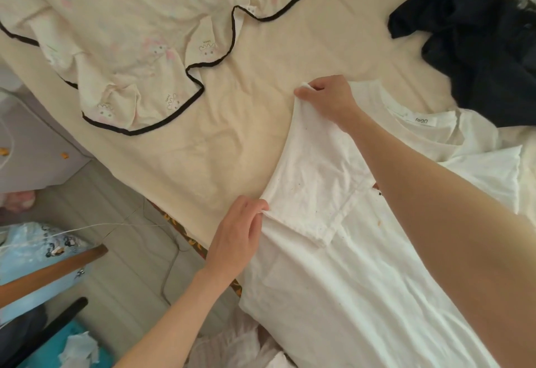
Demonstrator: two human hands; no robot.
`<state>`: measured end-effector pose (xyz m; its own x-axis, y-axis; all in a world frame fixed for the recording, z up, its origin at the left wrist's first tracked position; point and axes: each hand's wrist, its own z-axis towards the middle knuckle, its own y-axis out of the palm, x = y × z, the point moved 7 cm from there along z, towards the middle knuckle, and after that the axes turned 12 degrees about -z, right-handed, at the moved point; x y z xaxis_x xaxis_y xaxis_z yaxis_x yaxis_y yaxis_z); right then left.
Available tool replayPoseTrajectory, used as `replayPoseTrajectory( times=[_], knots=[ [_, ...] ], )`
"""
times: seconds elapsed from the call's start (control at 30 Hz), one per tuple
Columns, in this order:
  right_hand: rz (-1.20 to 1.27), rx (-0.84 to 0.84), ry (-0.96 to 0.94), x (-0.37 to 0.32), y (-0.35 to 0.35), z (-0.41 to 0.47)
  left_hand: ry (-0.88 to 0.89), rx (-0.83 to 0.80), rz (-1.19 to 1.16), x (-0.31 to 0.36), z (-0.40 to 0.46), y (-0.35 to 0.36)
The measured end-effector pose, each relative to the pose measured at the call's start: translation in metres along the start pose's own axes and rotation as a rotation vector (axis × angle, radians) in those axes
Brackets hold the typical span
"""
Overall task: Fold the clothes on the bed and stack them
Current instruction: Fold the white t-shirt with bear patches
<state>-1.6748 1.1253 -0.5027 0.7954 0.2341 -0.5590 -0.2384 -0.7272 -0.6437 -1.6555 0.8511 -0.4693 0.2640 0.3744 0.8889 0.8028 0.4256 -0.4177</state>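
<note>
White T-shirt (362,266) lies spread on the bed (246,141), with its collar and label toward the far side, and its lower part runs out of the frame at the bottom. The right hand (327,100) pinches the shoulder edge of the shirt between its fingers (311,86), and the left hand (235,237) pinches the edge by the sleeve (307,196), so both are grasping cloth. I judge that the first side fold is in hand: the sleeve side is being brought over the body. The next move calls for laying this strip flat and straight. A dark garment (475,51) waits crumpled at the far right and a printed cream garment (139,57) at the far left, both unfolded. No stack is visible. The right forearm hides part of the shirt.
</note>
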Motion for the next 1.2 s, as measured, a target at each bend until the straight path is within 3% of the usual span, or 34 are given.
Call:
replayPoseTrajectory(
  times=[0.17,0.27,0.37,0.47,0.57,0.73,0.9,1.07,1.2],
  knots=[
    [-0.096,0.061,-0.037,-0.007,-0.002,0.002,-0.204,0.006,-0.269,-0.014,0.005,0.001],
    [-0.335,0.28,-0.053,-0.009,-0.005,-0.024,-0.414,0.095,-0.584,-0.025,0.006,-0.001],
    [-0.376,0.53,-0.236,-0.011,0.006,-0.09,-0.499,0.073,-0.622,-0.03,0.001,0.008],
    [-0.537,0.406,-0.438,0.01,0.061,-0.159,-0.546,0.054,-0.481,-0.04,-0.011,0.013],
    [-0.687,0.246,-0.479,0.048,0.089,-0.176,-0.521,0.102,-0.428,-0.05,-0.021,0.01],
    [-0.666,0.194,-0.354,0.057,0.089,-0.173,-0.576,0.065,-0.423,-0.064,-0.046,0.017],
    [-0.492,0.177,-0.154,0.072,0.1,-0.233,-0.626,0.066,-0.271,-0.083,-0.094,0.032],
    [-0.47,0.11,-0.015,0.132,0.114,-0.312,-0.678,-0.016,-0.188,-0.092,-0.136,0.055],
    [-0.555,0.022,0.009,0.185,0.113,-0.368,-0.691,0.047,-0.106,-0.09,-0.158,0.046]
  ],
)
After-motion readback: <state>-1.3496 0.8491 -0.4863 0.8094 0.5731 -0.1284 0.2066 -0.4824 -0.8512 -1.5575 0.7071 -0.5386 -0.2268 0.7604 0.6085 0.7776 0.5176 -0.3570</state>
